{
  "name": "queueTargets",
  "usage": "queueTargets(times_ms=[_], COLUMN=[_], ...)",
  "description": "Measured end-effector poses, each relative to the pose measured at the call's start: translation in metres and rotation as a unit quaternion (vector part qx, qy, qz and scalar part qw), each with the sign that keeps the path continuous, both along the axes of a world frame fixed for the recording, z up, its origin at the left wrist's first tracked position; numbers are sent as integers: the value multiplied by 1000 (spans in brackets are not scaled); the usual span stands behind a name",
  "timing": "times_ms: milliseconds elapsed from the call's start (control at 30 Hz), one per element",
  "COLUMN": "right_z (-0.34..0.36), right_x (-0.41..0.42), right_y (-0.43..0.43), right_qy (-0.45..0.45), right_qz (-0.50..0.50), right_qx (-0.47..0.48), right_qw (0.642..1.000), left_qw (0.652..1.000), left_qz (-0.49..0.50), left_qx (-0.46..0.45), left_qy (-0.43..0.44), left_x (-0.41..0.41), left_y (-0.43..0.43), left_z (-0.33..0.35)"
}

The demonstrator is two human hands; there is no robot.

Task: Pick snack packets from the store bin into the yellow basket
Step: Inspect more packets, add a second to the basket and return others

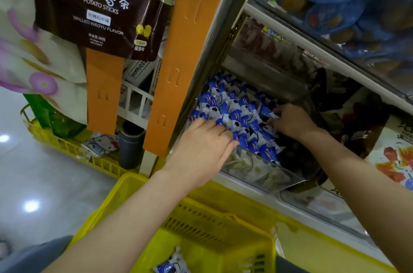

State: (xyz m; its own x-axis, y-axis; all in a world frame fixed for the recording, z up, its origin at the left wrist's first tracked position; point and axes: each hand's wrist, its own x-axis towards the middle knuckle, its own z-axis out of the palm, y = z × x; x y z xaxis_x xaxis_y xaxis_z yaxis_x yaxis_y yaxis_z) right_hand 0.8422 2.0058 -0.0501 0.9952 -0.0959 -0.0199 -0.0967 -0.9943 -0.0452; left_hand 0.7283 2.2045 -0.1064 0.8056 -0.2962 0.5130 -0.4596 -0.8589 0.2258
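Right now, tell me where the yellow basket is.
Head view, bottom centre: the yellow basket sits directly below the clear bin of blue-and-white packets.

Snack packets (234, 114) in store bin: blue and white, black cow-like patches, small red mark on the blue panels.
Store bin (257, 174): clear, colourless wall.
Yellow basket (223, 234): uniform bright yellow, slotted walls. Single packet (172, 265) inside has the same blue, white and black.
Second basket (67, 145): yellow lattice.
Potato sticks bag (100, 15): dark brown, white lettering, blue-and-white logo, two yellow figures.
Display strips (178, 60): plain orange.
Bag at left (33, 60): cream with pink-purple rings.
Packet below it (42, 109): green.
Tubs (335, 0): blue.
Cylinder (130, 145): dark grey.
Pack at right (395, 161): white, orange-red print.
Floor (44, 183): pale grey, white light spots.
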Motion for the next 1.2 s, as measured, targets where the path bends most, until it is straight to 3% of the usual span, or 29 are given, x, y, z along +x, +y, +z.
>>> queueTargets(times_ms=[300,467,633,767,900,1000,1067,1133,1200], right_z=[-16,-20,-21,-33,-40,-36,-34,-33,-31], right_x=[20,19,19,25,31,33,32,32,39], right_y=[7,5,10,16,10,5,8,15,26], right_qy=[-14,-19,46,-9,-1,29,21,-56,-136], right_qz=[-17,13,5,-27,-66,-79,-53,-12,39], right_qx=[161,101,78,211,256,225,146,68,69], right_qw=[987,995,996,977,965,971,988,996,987], left_qw=[1000,999,999,999,1000,1000,1000,1000,1000], left_qz=[3,3,1,0,-8,-11,-6,1,-3], left_qx=[-7,-11,-13,-12,-16,-13,-18,-26,-24], left_qy=[-12,-30,-38,-31,-17,-5,2,5,4], left_x=[0,1,1,0,0,0,-1,-1,0], left_y=[-1,-1,-2,-2,-1,0,2,7,12], left_z=[-1,-1,-1,-1,0,2,3,4,3])
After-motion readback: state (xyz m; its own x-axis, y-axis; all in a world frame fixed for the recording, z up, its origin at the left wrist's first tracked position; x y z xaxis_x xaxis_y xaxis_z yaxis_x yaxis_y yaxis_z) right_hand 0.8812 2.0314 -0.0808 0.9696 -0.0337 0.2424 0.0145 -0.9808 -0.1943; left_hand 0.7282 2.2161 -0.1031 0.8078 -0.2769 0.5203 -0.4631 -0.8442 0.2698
